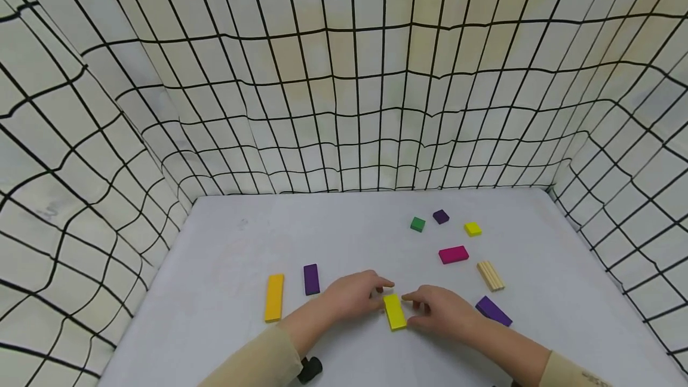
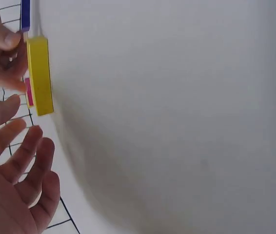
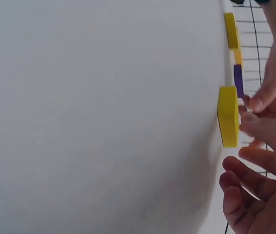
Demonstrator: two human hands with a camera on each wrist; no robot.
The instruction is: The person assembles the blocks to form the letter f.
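A yellow rectangular block (image 1: 395,312) lies on the white table between my two hands. On its left side is my left hand (image 1: 352,296), fingertips close to the block's upper left edge. My right hand (image 1: 443,310) sits on the other side, its thumb near the lower right corner. Neither hand is curled round the block (image 2: 41,75). In the left wrist view the left hand's fingers (image 2: 39,156) are spread and loosely bent. The right hand's fingers (image 3: 247,183) look relaxed in the right wrist view; whether its thumb touches the block cannot be told.
Left of the hands lie an orange block (image 1: 274,297) and a purple block (image 1: 311,279). To the right are another purple block (image 1: 493,310), a ridged wooden block (image 1: 490,275), a magenta block (image 1: 454,254) and small green (image 1: 417,224), dark purple (image 1: 441,216) and yellow (image 1: 473,229) blocks. Black netting (image 1: 355,112) surrounds the table.
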